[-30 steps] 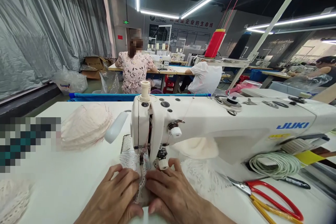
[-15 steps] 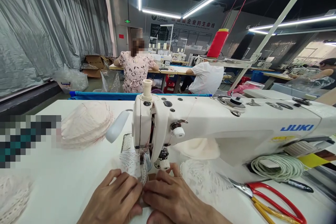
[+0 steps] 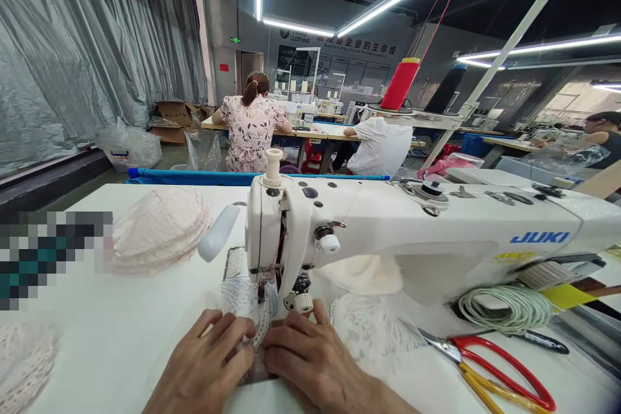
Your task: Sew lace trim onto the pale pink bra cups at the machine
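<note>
White lace fabric (image 3: 237, 295) lies under the presser foot (image 3: 262, 294) of a white sewing machine (image 3: 359, 213). Its scalloped trim curves toward me between my hands. My left hand (image 3: 206, 359), fingers bent and together, grips the lace left of the trim. Just right of the trim, my right hand (image 3: 315, 359) is closed with its fingers curled at the fabric's edge; its thumb is hidden. Beside the right hand lies a heap of white fringed lace (image 3: 371, 330). A pale fabric cup (image 3: 363, 273) rests under the machine arm.
Red-and-yellow-handled scissors (image 3: 499, 369) and a coil of pale cord (image 3: 504, 307) lie at right. Stacked pale cups (image 3: 158, 231) sit at left, with more lace (image 3: 24, 362) at the near left. A red thread cone (image 3: 400, 84) stands above the machine. Other people sit at tables beyond.
My hands have drawn slightly apart, the left moving a little left, so more of the trim shows between them. The view has shifted slightly.
</note>
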A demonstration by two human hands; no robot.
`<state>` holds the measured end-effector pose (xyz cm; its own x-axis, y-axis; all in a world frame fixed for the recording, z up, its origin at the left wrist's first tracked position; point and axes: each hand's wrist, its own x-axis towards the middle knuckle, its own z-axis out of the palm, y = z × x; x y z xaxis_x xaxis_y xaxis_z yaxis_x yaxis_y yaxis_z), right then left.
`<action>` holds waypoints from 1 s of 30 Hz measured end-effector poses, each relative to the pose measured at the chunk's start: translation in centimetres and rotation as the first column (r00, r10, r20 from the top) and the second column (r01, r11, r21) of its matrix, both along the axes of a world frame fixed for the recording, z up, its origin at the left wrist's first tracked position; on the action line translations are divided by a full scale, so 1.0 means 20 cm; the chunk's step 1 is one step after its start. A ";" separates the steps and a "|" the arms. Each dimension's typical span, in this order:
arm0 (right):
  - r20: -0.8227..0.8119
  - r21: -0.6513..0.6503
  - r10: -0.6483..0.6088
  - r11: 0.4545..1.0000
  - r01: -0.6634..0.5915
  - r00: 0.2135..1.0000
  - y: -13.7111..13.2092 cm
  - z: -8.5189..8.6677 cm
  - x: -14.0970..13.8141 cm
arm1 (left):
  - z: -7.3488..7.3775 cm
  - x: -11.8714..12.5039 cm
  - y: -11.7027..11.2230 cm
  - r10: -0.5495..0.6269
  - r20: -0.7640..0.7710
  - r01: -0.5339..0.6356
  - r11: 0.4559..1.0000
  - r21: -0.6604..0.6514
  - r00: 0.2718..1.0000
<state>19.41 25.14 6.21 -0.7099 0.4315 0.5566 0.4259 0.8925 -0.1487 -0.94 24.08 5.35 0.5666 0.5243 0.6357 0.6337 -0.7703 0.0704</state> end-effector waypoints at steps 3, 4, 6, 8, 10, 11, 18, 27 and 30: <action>-0.016 0.003 -0.032 0.999 0.032 0.999 -0.01 0.02 0.00 | -0.01 -0.01 0.01 -0.012 0.044 0.015 0.998 -0.056 0.999; -0.029 0.005 -0.055 0.998 0.055 0.998 -0.01 0.02 0.00 | -0.01 -0.01 0.01 -0.019 0.059 0.023 0.997 -0.074 0.998; -0.059 0.000 -0.124 0.992 0.125 0.990 -0.02 0.02 0.00 | -0.01 -0.01 0.01 -0.024 0.086 0.032 0.994 -0.102 0.996; -0.068 -0.011 -0.199 0.980 0.199 0.978 -0.02 0.01 0.00 | -0.01 -0.01 0.01 -0.029 0.095 0.039 0.993 -0.107 0.995; -0.061 -0.015 -0.245 0.969 0.245 0.968 -0.02 0.01 0.00 | -0.01 -0.01 0.01 -0.029 0.076 0.036 0.995 -0.089 0.997; -0.055 -0.014 -0.246 0.969 0.245 0.968 -0.03 0.01 0.00 | -0.01 -0.01 0.00 -0.023 0.060 0.028 0.997 -0.076 0.998; 0.054 0.004 -0.142 0.990 0.142 0.988 -0.03 0.01 0.02 | -0.01 0.01 -0.01 0.012 -0.014 -0.012 0.999 0.033 1.000; -0.027 0.012 -0.063 0.998 0.063 0.998 -0.01 -0.04 0.01 | -0.01 0.01 -0.02 0.057 -0.032 -0.056 0.998 0.033 0.998; -0.027 0.018 -0.059 0.998 0.060 0.998 -0.02 -0.03 0.01 | -0.01 0.02 -0.02 0.030 -0.014 -0.029 0.998 0.056 0.999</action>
